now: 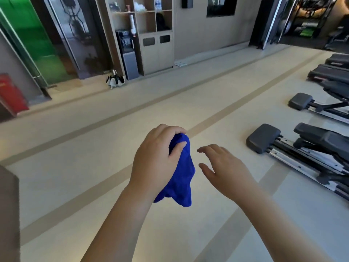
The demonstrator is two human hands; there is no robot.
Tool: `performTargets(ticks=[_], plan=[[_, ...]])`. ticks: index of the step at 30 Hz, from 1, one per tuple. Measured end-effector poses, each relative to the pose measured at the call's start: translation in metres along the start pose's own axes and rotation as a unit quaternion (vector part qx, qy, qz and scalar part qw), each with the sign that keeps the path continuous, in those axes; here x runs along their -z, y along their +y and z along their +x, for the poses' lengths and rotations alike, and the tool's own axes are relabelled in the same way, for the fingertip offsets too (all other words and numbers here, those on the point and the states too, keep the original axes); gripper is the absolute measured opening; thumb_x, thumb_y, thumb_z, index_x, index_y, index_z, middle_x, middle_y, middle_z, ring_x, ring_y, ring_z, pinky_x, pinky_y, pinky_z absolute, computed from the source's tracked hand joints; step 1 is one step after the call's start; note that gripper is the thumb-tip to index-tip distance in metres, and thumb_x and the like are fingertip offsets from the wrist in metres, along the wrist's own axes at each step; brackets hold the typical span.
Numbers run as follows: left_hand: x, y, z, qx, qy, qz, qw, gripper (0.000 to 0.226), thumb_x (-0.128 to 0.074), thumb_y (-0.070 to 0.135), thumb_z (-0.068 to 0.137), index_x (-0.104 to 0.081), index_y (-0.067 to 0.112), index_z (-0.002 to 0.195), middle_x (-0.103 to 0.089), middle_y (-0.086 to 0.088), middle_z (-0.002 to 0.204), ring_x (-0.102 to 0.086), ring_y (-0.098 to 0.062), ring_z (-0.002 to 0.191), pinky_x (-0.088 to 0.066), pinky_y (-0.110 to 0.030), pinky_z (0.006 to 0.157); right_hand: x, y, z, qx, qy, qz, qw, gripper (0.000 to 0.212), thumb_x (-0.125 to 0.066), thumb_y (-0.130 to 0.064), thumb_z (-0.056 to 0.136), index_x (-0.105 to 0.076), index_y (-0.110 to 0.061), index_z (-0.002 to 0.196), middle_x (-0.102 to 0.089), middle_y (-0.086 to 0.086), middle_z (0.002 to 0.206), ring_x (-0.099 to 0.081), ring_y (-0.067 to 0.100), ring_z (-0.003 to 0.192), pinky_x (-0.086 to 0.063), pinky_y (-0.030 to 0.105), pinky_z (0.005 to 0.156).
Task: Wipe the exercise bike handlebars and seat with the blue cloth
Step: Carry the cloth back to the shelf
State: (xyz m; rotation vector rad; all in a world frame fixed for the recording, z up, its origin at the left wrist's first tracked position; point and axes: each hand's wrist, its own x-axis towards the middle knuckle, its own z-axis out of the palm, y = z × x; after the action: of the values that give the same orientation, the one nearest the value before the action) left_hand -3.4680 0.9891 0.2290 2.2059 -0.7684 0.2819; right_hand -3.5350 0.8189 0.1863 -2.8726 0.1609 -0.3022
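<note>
Gripping the bunched, bright blue fabric cloth (181,173), your left hand (156,161) holds it out over the beige gym floor (94,148), fingers and thumb curled round its top while the rest hangs down. Your right hand (224,171) hovers just beside the cloth, fingers relaxed and holding nothing. Dark grey exercise machines (302,148) stand well apart to your right.

I read location as gym: row of exercise machines (321,138) on rails along right, water dispenser (127,53), striped floor (94,148).

Blue cloth (181,178) — bunched, dangling
</note>
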Motion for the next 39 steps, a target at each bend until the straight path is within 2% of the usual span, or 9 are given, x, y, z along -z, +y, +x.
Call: performTargets(ticks=[6, 10, 19, 24, 30, 35, 39], plan=[[0.003, -0.029, 0.07, 0.028, 0.035, 0.0, 0.999, 0.022, -0.056, 0.025, 0.092, -0.058, 0.037, 0.11, -0.056, 0.027, 0.107, -0.046, 0.006, 0.104, -0.034, -0.006, 0.081, -0.004, 0.0, 0.088, 0.037, 0.006, 0.016, 0.999, 0.04, -0.04, -0.038, 0.098, -0.037, -0.03, 0.137, -0.044, -0.016, 0.136, -0.042, 0.007, 0.124, -0.045, 0.024, 0.084], [-0.004, -0.052, 0.131, 0.048, 0.056, -0.011, 0.997, 0.024, -0.059, 0.025, 0.091, -0.057, 0.041, 0.108, -0.054, 0.034, 0.107, -0.05, 0.007, 0.103, -0.04, -0.012, 0.085, -0.011, 0.023, 0.156, 0.062, -0.005, 0.02, 0.998, 0.04, -0.039, -0.039, 0.098, -0.036, -0.03, 0.137, -0.043, -0.017, 0.136, -0.042, 0.006, 0.123, -0.042, 0.022, 0.081], [-0.046, -0.094, 0.312, 0.066, 0.076, 0.009, 0.995, 0.022, -0.059, 0.025, 0.089, -0.058, 0.043, 0.101, -0.056, 0.032, 0.103, -0.051, 0.006, 0.102, -0.045, -0.021, 0.086, -0.01, 0.086, 0.346, 0.118, -0.007, 0.046, 0.992, 0.041, -0.041, -0.038, 0.098, -0.036, -0.028, 0.138, -0.044, -0.014, 0.135, -0.043, 0.009, 0.121, -0.043, 0.023, 0.087], [-0.07, -0.122, 0.39, 0.067, 0.09, 0.002, 0.994, 0.021, -0.062, 0.021, 0.088, -0.061, 0.039, 0.1, -0.059, 0.026, 0.099, -0.054, 0.0, 0.1, -0.048, -0.029, 0.084, -0.02, 0.104, 0.437, 0.137, -0.012, 0.058, 0.989, 0.042, -0.039, -0.038, 0.098, -0.035, -0.026, 0.138, -0.045, -0.013, 0.132, -0.044, 0.009, 0.116, -0.043, 0.024, 0.084], [-0.093, -0.169, 0.476, 0.071, 0.103, 0.017, 0.992, 0.022, -0.062, 0.02, 0.088, -0.061, 0.038, 0.101, -0.059, 0.024, 0.1, -0.054, 0.0, 0.099, -0.047, -0.025, 0.083, -0.042, 0.127, 0.53, 0.158, -0.034, 0.085, 0.983, 0.04, -0.039, -0.041, 0.098, -0.036, -0.03, 0.137, -0.046, -0.016, 0.131, -0.045, 0.006, 0.116, -0.041, 0.02, 0.083], [-0.119, -0.224, 0.553, 0.093, 0.103, -0.041, 0.989, 0.023, -0.064, 0.02, 0.088, -0.063, 0.038, 0.102, -0.06, 0.026, 0.101, -0.056, 0.0, 0.101, -0.049, -0.025, 0.086, -0.074, 0.143, 0.618, 0.151, -0.058, 0.095, 0.982, 0.038, -0.039, -0.037, 0.098, -0.036, -0.03, 0.136, -0.047, -0.015, 0.129, -0.045, 0.007, 0.116, -0.043, 0.024, 0.086], [-0.135, -0.272, 0.627, 0.088, 0.095, -0.074, 0.989, 0.023, -0.065, 0.019, 0.087, -0.063, 0.038, 0.099, -0.061, 0.025, 0.099, -0.057, 0.001, 0.099, -0.049, -0.023, 0.083, -0.096, 0.151, 0.705, 0.128, -0.056, 0.091, 0.986, 0.032, -0.039, -0.03, 0.097, -0.04, -0.03, 0.13, -0.049, -0.013, 0.123, -0.046, 0.009, 0.109, -0.044, 0.026, 0.078]])
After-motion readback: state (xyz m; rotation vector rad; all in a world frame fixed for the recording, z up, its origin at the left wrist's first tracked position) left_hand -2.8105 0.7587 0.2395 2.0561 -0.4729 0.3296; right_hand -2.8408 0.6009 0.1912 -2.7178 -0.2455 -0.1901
